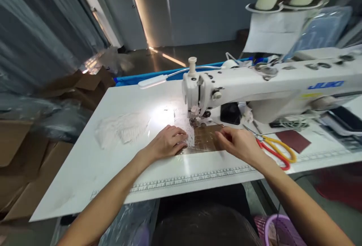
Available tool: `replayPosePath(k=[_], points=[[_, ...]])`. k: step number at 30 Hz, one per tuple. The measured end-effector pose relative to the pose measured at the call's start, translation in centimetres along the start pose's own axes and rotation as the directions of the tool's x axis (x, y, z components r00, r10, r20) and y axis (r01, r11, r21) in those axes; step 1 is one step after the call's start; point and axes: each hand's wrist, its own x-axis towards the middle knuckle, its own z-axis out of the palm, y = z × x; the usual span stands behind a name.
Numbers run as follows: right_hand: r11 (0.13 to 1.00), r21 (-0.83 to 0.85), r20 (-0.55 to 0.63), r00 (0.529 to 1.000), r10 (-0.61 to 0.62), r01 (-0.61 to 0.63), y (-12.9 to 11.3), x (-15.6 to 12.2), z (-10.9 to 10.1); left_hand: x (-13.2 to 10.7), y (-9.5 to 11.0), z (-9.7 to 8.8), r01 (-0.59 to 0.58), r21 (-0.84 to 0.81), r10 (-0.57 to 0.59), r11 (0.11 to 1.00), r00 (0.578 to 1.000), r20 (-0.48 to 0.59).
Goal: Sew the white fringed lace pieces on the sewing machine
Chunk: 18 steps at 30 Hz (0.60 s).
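White lacy cloth (pixel 191 136) lies just below the needle end of the sewing machine (pixel 240 82), at 3 o'clock from the left hand (pixel 172 142), whose slightly parted fingers rest at its edge; can't tell if they pinch it. Right hand (pixel 236 142), at the 3 o'clock side of the glossy brown patch (pixel 207 140), has thumb and forefinger narrowed, contents unclear. Best handling, I judge: left fingertips light, clear of the needle end at 2 o'clock, cloth unpuckered, right wrist off the scissors (pixel 278 151).
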Motion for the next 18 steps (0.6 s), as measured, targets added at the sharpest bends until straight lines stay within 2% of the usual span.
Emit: replayPosePath(k=[4, 6, 8, 11, 13, 18], points=[[0.947, 0.239, 0.081, 0.967, -0.241, 0.216, -0.3, 3.7, 1.6, 0.1, 0.2, 0.8, 0.004, -0.044, -0.003, 0.999, 1.000, 0.012], [0.928, 0.279, 0.099, 0.954, -0.284, 0.247, -0.4, 5.3, 2.4, 0.2, 0.2, 1.1, -0.010, -0.060, 0.011, 0.998, 1.000, 0.009], [0.936, 0.264, 0.109, 0.957, -0.269, 0.233, -0.6, 6.2, 3.3, 0.4, 0.2, 1.3, -0.014, -0.069, 0.014, 0.998, 1.000, -0.002], [0.952, 0.257, 0.091, 0.976, -0.197, 0.168, -0.7, 6.4, 4.6, 0.5, 0.0, 1.5, 0.017, -0.078, -0.018, 0.997, 1.000, -0.010], [0.950, 0.263, 0.058, 0.980, -0.190, 0.169, -0.6, 6.0, 5.2, 0.6, -0.1, 1.7, 0.039, -0.086, -0.039, 0.996, 0.999, -0.002], [0.910, 0.193, -0.011, 0.928, -0.373, 0.368, -0.1, 5.0, 5.8, 0.7, -0.2, 2.0, 0.075, -0.118, -0.078, 0.990, 0.997, -0.018]])
